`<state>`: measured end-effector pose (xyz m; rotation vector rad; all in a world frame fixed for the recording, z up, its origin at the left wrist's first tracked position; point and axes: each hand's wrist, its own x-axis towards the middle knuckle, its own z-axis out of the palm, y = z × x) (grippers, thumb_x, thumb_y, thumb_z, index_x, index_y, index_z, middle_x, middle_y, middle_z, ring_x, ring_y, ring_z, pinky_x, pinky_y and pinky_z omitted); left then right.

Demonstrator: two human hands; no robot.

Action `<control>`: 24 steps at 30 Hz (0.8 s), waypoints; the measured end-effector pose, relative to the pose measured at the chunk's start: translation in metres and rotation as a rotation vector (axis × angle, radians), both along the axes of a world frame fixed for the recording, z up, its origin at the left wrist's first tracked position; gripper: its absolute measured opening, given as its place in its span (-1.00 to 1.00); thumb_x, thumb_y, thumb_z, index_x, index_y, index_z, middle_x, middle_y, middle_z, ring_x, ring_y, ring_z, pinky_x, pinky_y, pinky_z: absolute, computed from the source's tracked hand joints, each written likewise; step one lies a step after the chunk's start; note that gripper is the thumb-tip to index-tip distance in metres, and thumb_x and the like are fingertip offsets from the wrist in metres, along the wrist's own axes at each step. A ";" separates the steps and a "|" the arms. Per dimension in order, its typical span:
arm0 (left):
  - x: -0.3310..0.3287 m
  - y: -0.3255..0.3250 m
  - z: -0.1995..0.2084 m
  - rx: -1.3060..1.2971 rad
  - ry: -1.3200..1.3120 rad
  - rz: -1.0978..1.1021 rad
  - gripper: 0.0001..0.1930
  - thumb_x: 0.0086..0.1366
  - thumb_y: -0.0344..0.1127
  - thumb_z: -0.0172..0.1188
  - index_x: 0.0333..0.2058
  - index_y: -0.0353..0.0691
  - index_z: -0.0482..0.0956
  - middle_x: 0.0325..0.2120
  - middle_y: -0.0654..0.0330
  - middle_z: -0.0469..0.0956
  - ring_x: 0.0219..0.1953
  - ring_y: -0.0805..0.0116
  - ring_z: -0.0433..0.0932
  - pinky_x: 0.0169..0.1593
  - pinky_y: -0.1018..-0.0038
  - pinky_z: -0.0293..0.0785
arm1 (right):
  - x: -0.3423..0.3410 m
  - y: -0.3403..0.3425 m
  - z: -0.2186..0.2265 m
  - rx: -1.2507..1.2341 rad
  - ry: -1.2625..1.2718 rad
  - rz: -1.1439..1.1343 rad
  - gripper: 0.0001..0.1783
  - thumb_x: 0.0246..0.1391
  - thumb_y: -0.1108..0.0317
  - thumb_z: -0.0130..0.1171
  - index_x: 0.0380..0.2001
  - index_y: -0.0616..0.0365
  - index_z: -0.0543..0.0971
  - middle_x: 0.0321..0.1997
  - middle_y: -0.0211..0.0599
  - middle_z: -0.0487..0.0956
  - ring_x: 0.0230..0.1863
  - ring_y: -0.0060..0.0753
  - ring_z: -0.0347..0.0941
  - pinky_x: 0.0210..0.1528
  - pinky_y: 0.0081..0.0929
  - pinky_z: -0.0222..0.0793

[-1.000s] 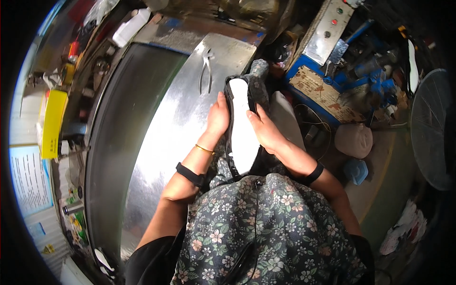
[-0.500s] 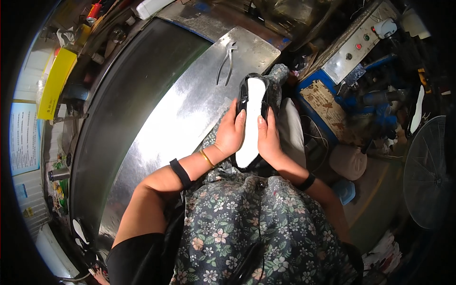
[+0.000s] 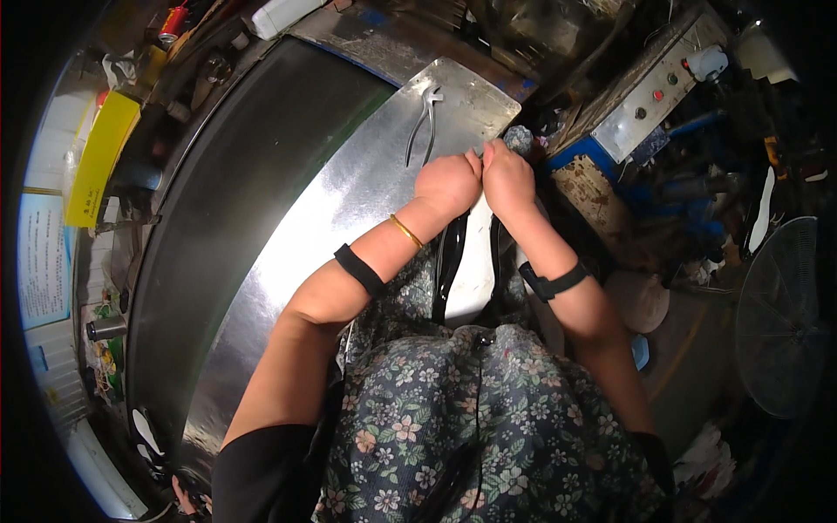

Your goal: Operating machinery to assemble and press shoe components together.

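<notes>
A black glossy shoe upper (image 3: 446, 266) lies sole side up across my lap, with a long white insole (image 3: 472, 266) along its middle. Both hands meet over its far end. My left hand (image 3: 448, 184) is closed, its fingers curled down at the upper's edge. Close against it, my right hand (image 3: 508, 181) is closed too, thumb and fingers pinched together at the same end. The far tip and the exact grip are hidden under the hands. Beyond my left hand, metal lasting pliers (image 3: 422, 128) rest on the shiny metal bench plate (image 3: 349, 174).
A dark conveyor belt (image 3: 253, 157) curves along the left side. At right stand a control panel (image 3: 649, 113) with buttons, a blue-framed machine (image 3: 593, 196) and a fan (image 3: 780, 318). More shoe pieces (image 3: 146, 431) and another person's hand (image 3: 184, 495) show at lower left.
Both hands have moved from the sides of the shoe upper to its far end, fingers now closed. The near end has shifted slightly toward me.
</notes>
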<state>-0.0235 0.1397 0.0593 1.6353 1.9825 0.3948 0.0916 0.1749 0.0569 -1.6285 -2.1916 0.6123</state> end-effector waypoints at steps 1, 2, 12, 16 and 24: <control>-0.001 -0.002 0.014 -0.022 -0.023 0.033 -0.43 0.43 -0.05 -0.31 -0.31 -0.35 0.64 -0.34 -0.21 0.62 -0.21 -0.23 0.59 -0.07 0.08 0.51 | -0.002 -0.003 0.003 0.005 0.058 -0.033 -0.61 0.35 0.18 -0.15 -0.21 0.26 0.55 -0.09 0.14 0.58 -0.13 0.05 0.53 -0.10 -0.12 0.42; -0.002 -0.009 0.010 -0.023 -0.018 0.027 -0.43 0.43 -0.05 -0.31 -0.31 -0.35 0.64 -0.34 -0.21 0.62 -0.21 -0.23 0.59 -0.07 0.08 0.51 | -0.002 -0.004 -0.009 0.004 0.062 -0.039 -0.61 0.35 0.18 -0.15 -0.21 0.26 0.55 -0.09 0.14 0.58 -0.13 0.05 0.53 -0.10 -0.12 0.42; 0.006 -0.153 0.003 -0.074 -1.287 0.192 -0.07 0.21 -0.18 0.38 0.35 -0.40 -0.03 0.22 -0.09 0.27 0.27 0.19 0.27 0.33 0.34 0.17 | 0.016 -0.008 0.040 -0.924 1.398 0.455 -0.26 0.37 -0.23 -0.35 -0.16 0.26 0.57 -0.14 -0.23 0.60 -0.12 -0.42 0.50 0.01 -0.47 0.41; -0.037 -0.114 0.016 -0.129 -1.020 0.421 0.08 0.05 -0.03 0.49 0.34 -0.41 -0.02 0.08 -0.12 0.45 0.02 0.12 0.52 0.08 0.34 0.46 | 0.078 0.056 0.062 -0.277 0.711 0.303 -0.64 0.35 0.22 -0.03 0.02 0.20 0.58 0.04 -0.27 0.60 0.12 -0.40 0.45 0.25 -0.43 0.24; -0.076 -0.185 -0.032 0.139 0.310 0.050 -0.02 0.20 -0.20 0.26 0.37 -0.41 -0.22 0.38 -0.26 -0.09 0.44 -0.16 -0.09 0.38 -0.14 -0.09 | 0.429 0.159 0.185 0.287 -0.719 -0.434 -0.26 0.11 -0.10 0.19 0.28 -0.01 0.35 0.23 -0.05 0.46 0.20 0.12 0.40 0.18 -0.20 0.32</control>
